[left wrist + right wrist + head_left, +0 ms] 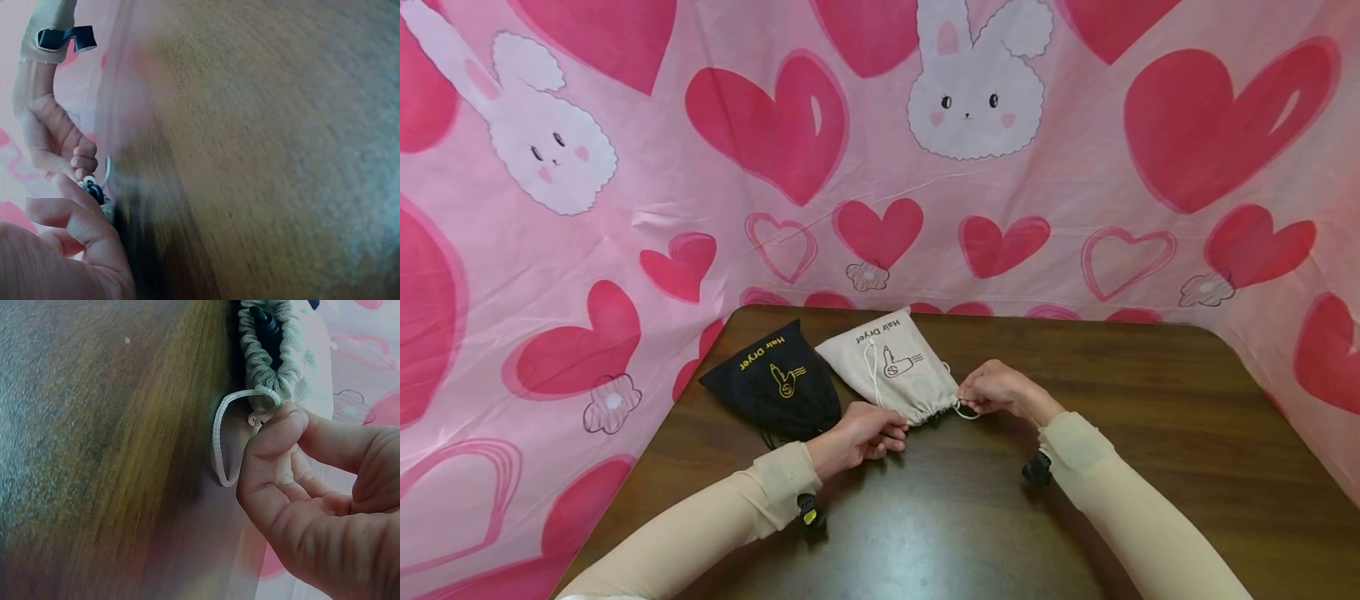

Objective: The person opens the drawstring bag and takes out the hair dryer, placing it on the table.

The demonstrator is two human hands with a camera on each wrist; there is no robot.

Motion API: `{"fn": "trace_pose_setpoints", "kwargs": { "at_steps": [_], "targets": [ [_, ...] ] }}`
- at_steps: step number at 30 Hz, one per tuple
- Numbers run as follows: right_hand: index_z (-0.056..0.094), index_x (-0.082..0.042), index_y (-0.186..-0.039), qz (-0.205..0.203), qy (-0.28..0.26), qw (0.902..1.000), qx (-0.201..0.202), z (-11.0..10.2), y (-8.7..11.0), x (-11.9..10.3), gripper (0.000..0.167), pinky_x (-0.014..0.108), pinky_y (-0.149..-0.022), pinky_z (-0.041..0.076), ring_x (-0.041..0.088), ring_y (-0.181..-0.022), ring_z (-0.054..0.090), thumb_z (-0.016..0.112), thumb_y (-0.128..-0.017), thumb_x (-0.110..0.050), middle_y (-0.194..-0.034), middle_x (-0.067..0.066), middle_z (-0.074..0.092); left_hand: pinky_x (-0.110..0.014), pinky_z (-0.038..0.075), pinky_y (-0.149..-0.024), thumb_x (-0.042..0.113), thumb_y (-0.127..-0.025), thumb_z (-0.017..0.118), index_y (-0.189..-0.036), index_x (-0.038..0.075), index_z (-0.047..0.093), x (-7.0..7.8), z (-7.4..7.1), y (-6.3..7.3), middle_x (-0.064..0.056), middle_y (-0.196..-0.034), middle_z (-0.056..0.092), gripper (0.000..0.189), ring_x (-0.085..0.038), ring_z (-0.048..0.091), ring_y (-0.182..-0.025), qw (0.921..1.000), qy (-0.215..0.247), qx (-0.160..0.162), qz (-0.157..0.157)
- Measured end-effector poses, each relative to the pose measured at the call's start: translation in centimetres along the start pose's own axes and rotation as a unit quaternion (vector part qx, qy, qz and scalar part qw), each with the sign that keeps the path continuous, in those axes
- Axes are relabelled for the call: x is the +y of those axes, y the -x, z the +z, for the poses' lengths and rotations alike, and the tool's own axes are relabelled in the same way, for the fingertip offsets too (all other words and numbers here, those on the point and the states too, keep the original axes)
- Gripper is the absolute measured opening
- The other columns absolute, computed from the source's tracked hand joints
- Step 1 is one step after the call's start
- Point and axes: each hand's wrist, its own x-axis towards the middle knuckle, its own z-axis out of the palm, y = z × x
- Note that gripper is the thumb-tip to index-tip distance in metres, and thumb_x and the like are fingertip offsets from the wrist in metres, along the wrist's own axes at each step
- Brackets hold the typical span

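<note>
"What is shown from the head view?"

"A white drawstring bag, printed 'Hair Dryer', is laid on the brown wooden table, close beside a black drawstring bag. The left end of its gathered mouth seems to be pinched by the left hand; whether cloth or cord is caught cannot be told. At the other end, the white cord is held in narrowed fingertips by the right hand."

"And from the left wrist?"

"The left hand's fingers are seen bent in close at the mouth, the thumb hidden."

"From the right wrist?"

"The cord is pinched between thumb and finger, its loop left slack. A gap is left between the ruched edges, and a black item is seen within."

"Which step is in hand?"

"By judgement, the mouth is being worked by its drawstring; whether loosened or tightened cannot be told. Next, a steady sideways pull on the cord seems called for, with the opposite end held firm."
</note>
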Motion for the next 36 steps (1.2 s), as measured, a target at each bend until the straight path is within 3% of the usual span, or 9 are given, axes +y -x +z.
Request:
{"fn": "trace_pose_setpoints", "kwargs": {
  "at_steps": [22, 36],
  "targets": [
    [0.069, 0.011, -0.098, -0.005, -0.009, 0.9999, -0.005, -0.07, 0.17, -0.02, 0.011, 0.022, -0.062, 0.053, 0.008, -0.063, 0.058, 0.060, -0.100, 0.005, -0.075, 0.004, 0.066, -0.016, 0.044, -0.045, 0.009, -0.098, 0.069, -0.106, -0.007, 0.075, 0.26, -0.23, 0.51, -0.004, -0.071, 0.069, 0.019, -0.009, 0.067, -0.055, 1.0000, -0.003, 0.001, -0.006],
    [0.070, 0.009, -0.097, 0.003, -0.014, 0.9999, -0.004, -0.36, 0.19, -0.16, 0.011, 0.022, -0.061, 0.052, 0.007, -0.063, 0.059, 0.059, -0.100, 0.005, -0.076, 0.005, 0.066, -0.016, 0.044, -0.045, 0.008, -0.097, 0.069, -0.101, -0.005, 0.076, 0.16, -0.30, 0.46, -0.004, -0.070, 0.069, 0.016, -0.009, 0.067, -0.055, 1.0000, -0.002, 0.002, -0.007]
  ]
}}
